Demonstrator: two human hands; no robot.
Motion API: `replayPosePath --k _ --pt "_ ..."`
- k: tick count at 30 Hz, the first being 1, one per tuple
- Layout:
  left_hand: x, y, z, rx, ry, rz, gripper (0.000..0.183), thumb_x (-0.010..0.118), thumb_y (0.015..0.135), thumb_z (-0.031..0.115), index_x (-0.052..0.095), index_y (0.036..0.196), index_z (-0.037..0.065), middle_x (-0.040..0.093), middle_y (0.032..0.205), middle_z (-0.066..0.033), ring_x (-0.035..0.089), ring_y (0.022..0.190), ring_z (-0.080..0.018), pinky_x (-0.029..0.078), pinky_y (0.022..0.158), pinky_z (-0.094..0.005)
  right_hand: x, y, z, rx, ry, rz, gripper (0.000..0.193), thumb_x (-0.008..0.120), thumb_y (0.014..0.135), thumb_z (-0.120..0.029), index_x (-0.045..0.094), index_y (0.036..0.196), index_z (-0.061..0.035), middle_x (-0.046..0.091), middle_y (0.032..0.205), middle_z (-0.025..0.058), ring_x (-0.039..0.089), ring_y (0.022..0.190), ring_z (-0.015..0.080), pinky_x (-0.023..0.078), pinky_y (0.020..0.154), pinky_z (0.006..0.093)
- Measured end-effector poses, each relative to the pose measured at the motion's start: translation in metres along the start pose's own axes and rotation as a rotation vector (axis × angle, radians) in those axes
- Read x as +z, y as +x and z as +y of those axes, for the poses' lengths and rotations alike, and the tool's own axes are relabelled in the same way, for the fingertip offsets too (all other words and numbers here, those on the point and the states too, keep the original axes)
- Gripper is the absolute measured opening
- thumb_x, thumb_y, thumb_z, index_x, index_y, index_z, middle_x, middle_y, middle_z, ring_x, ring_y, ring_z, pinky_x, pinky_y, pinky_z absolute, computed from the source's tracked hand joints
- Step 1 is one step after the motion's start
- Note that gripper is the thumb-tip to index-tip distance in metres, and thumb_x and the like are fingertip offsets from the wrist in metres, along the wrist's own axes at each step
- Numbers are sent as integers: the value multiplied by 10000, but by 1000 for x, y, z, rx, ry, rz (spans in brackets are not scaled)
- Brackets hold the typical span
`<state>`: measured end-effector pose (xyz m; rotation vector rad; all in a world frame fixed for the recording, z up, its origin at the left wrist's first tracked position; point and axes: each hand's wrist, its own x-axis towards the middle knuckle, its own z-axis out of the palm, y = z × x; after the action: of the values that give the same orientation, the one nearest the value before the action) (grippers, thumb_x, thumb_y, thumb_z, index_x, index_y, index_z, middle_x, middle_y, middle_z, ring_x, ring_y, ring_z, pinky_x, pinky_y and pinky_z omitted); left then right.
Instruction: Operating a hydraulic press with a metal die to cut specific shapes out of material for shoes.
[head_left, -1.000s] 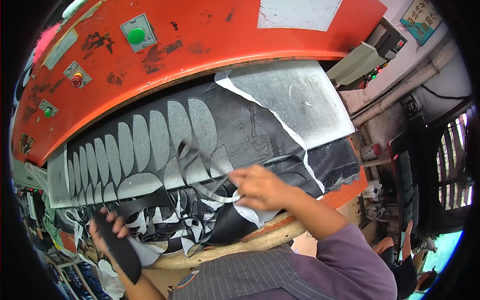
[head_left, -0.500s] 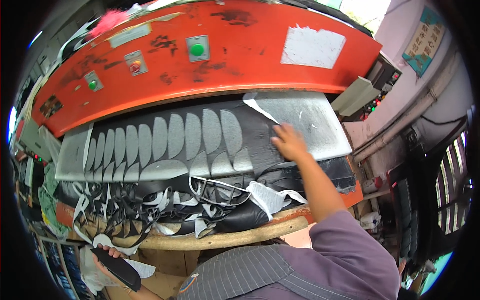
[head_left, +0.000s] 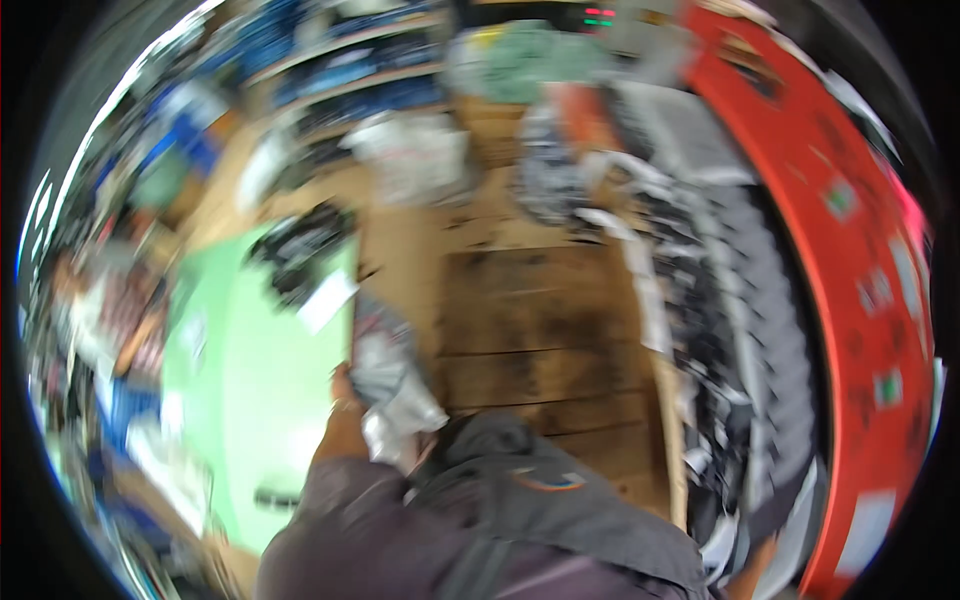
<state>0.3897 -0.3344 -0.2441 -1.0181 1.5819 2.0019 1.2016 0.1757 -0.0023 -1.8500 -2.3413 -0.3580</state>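
Observation:
My left hand (head_left: 343, 388) is at the right edge of a pale green table (head_left: 235, 350), close to a clear plastic bag (head_left: 395, 375) hanging there. Motion blur smears its fingers, and I cannot see anything held in it. Farther along the table lie a heap of black pieces (head_left: 300, 250) and a white piece (head_left: 327, 302). A bit of my right forearm (head_left: 755, 570) shows at the lower right, beside the dark sheet material (head_left: 782, 508) on the press bed; its fingers are hidden.
The red press (head_left: 830, 270) runs down the right side. Black and white scraps (head_left: 700, 350) line its front. Wooden boards (head_left: 540, 320) cover the floor between press and table. White bags (head_left: 415, 160) and shelves (head_left: 365, 75) stand beyond. Another person (head_left: 125, 310) is at the far left.
The view has swung left from the press to the green table. The black curved piece seen in my left hand is no longer visible there. My right hand has dropped toward the lower edge.

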Motion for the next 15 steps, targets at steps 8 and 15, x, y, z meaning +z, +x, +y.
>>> replayPosePath --k 8,15 --pt "-355 -82 71 315 -1093 581 657 621 835 434 445 1311 18 520 1287 -181 563 1091 -336 449 960 -495 68 203 -351 -593 347 -318 380 540 891 -214 602 1170 37 609 1178 182 609 992 288 488 867 402" --pt "-439 -91 64 262 -806 1344 655 657 763 448 541 1147 -69 623 1051 -228 627 903 -327 507 785 -442 57 244 -537 -690 440 -500 428 590 867 -305 631 1111 44 629 1115 176 628 927 280 505 809 402"
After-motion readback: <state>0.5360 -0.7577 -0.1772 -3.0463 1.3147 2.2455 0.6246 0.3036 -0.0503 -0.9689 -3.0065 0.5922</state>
